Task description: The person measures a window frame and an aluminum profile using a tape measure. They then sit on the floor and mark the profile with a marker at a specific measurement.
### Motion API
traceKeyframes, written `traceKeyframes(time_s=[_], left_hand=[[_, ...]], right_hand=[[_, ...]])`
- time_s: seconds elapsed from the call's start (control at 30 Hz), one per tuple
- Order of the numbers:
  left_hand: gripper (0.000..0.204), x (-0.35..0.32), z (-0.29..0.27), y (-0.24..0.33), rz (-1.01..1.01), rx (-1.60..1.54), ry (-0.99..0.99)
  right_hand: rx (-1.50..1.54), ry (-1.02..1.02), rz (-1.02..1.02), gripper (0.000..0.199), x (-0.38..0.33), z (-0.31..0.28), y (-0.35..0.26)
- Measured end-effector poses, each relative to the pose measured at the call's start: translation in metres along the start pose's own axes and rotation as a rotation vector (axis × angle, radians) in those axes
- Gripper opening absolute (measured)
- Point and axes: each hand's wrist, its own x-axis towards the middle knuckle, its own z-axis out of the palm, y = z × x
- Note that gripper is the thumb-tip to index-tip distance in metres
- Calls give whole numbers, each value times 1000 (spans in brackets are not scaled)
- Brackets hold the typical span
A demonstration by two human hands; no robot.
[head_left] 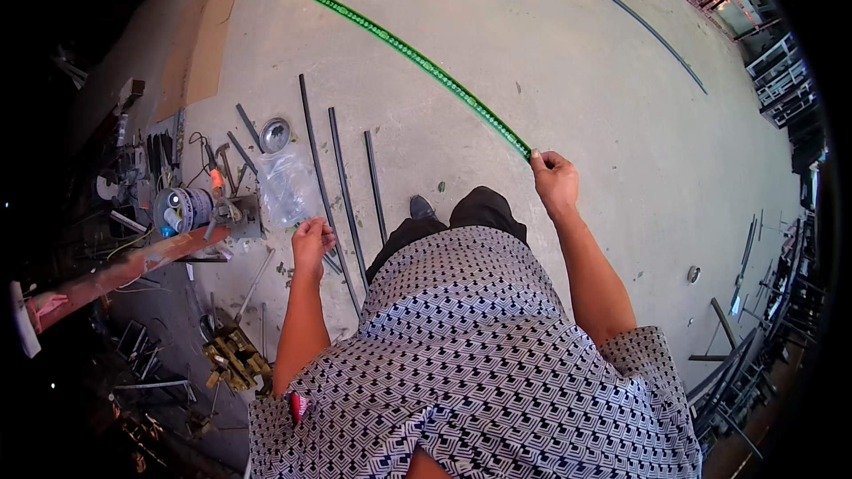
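Note:
My right hand pinches the near end of a long green tape measure blade between thumb and fingers. Printed with small pale marks, the blade runs in an arc to the upper left, where its far end meets the edge of the picture. My left hand is out to the left at about hip height with its fingers curled in. Whatever it holds, if anything, is hidden. Below it on the floor are a clear plastic bag and several dark metal bars, one long bar passing close beside the hand.
A rust-red beam, a bucket-like container, a hammer and a yellowish vise-like tool crowd the left. A round metal dish lies near the bag. Another bar lies far right; metal frames line the right side.

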Motion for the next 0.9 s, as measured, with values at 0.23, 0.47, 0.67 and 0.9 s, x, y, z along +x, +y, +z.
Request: traceKeyframes(time_s=[0.23, 0.47, 0.67, 0.9], left_hand=[[16, 57, 0, 65, 41, -41, 72], [21, 114, -74, -112, -312, 246, 50], [30, 116, -16, -59, -250, 262, 140], [21, 163, 92, 233, -143, -54, 144]], right_hand=[[-2, -70, -55, 37, 78, 38, -106], [0, -224, -174, 35, 192, 96, -214], [-52, -318, -261, 33, 264, 93, -309], [-110, -256, -447, 34, 314, 78, -400]])
